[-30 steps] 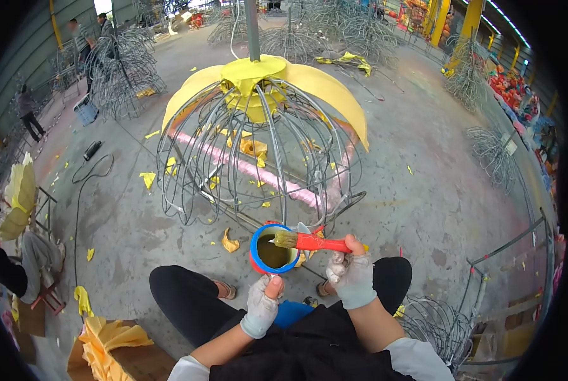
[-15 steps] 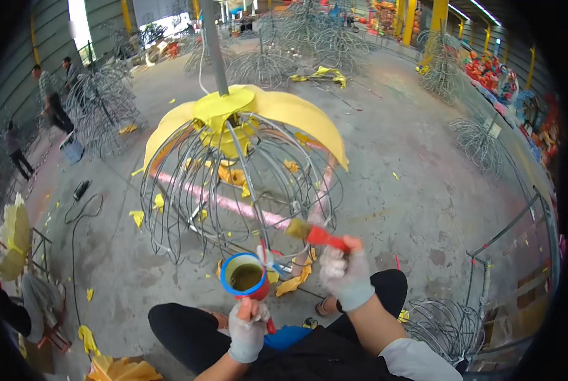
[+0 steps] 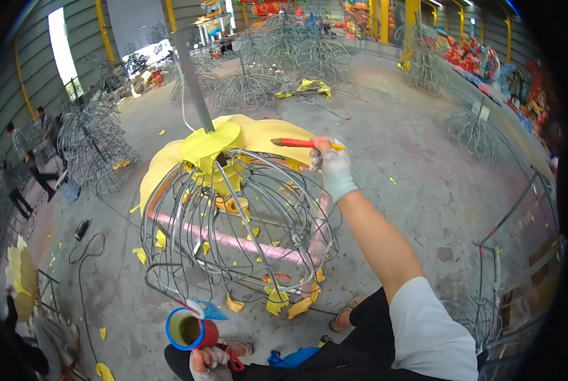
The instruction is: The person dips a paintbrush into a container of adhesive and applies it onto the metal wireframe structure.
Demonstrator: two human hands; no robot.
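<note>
My left hand [image 3: 211,364], in a pale glove, grips a red mug [image 3: 209,333] with a blue rim and murky brownish liquid inside. My gloved right hand [image 3: 332,167] is stretched forward, closed around a red-handled paintbrush [image 3: 294,143]. The brush points left, seen edge-on over the yellow fabric [image 3: 258,136] on top of a dome-shaped wire frame [image 3: 240,213]; whether its bristles touch the fabric I cannot tell. A bright yellow disc [image 3: 211,141] with a grey pole [image 3: 193,82] rising from it caps the frame.
Yellow scraps [image 3: 277,301] litter the grey floor around the frame. Pink-wrapped bars [image 3: 233,240] run along its base. A cable [image 3: 80,273] lies at left. Wire structures [image 3: 93,149] stand around the hall, with people [image 3: 33,162] at far left. A metal rack [image 3: 512,209] is at right.
My right hand has raised the brush forward from near my knee to the yellow fabric. The mug has moved down and left in view, and the camera view has shifted.
</note>
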